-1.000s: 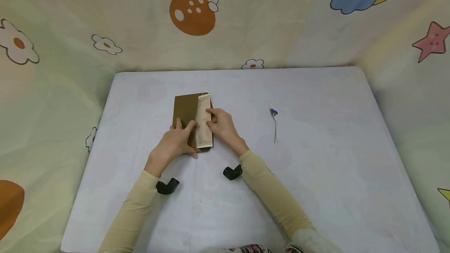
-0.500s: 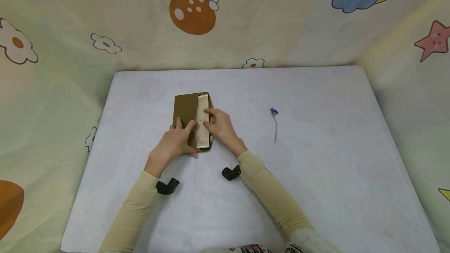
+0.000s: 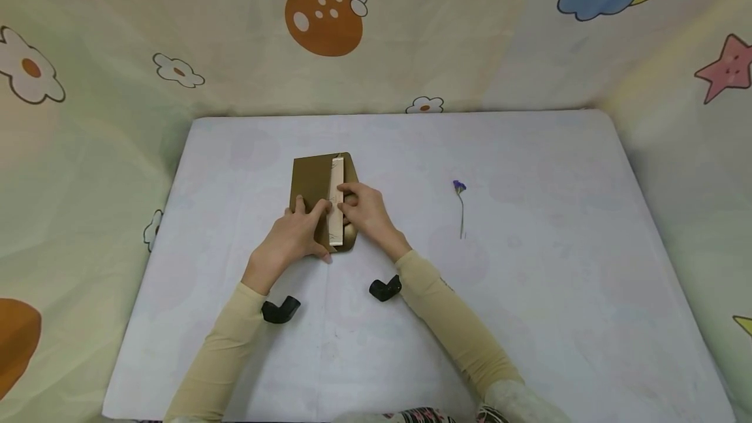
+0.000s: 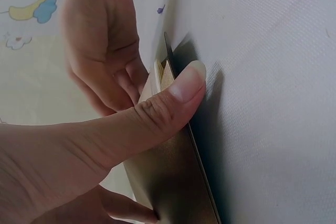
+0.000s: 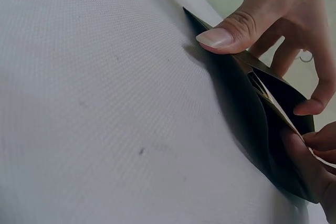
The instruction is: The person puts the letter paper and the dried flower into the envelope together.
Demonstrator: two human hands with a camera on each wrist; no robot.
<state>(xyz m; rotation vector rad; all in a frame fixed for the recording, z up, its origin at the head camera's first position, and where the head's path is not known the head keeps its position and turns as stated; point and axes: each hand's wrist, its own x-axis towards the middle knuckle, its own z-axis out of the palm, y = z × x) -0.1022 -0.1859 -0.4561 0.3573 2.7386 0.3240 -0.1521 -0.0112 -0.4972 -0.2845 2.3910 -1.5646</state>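
A bronze-brown envelope (image 3: pixel 309 176) lies on the white table, its flap side toward the right. My left hand (image 3: pixel 286 234) holds it, fingers spread over the face and thumb at the near edge. In the left wrist view that thumb (image 4: pixel 168 95) presses along the envelope's edge. A cream folded paper (image 3: pixel 337 178) with faint dark line drawings sits partly inside the envelope's mouth. My right hand (image 3: pixel 369 213) pinches the paper's right edge. The right wrist view shows the envelope's dark mouth (image 5: pixel 262 119) gaping around the paper; the paper's inner end is hidden.
A dried purple flower (image 3: pixel 459 186) on a thin stem lies to the right of the hands. Black wrist-worn devices (image 3: pixel 281 310) sit by both cuffs. The white-covered table (image 3: pixel 529 279) meets printed cloth walls (image 3: pixel 235 31) at the back and sides.
My right hand has moved a little left, sliding the paper further into the envelope. A narrower strip of paper shows, and more of the flap is uncovered. The left hand stays put.
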